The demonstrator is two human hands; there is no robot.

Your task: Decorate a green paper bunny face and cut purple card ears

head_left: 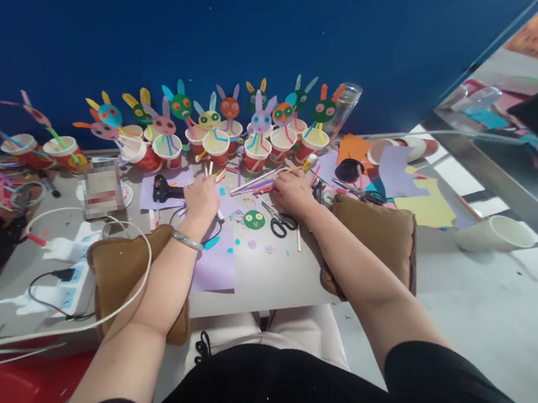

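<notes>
My left hand (202, 199) is closed beside a black glue gun (166, 190). White sticks (210, 168) show just past its fingers, but what it grips is hidden. My right hand (292, 192) has its fingers curled down onto a pile of thin coloured sticks (260, 181); anything under them is out of sight. Black-handled scissors (279, 221) lie just left of that hand. Between my hands is a green paper disc (254, 219) with yellow eyes and a small beak or mouth. Small blue and purple paper bits lie near it, by a purple sheet (215, 267).
Red-and-white paper cups (217, 145) holding paper rabbit heads on sticks line the back, against a blue wall. A power strip (75, 277) and looping white cable lie left. Brown cushions (132, 282) sit under my arms. Paper scraps (423, 202) and a tipped cup (494, 235) are right.
</notes>
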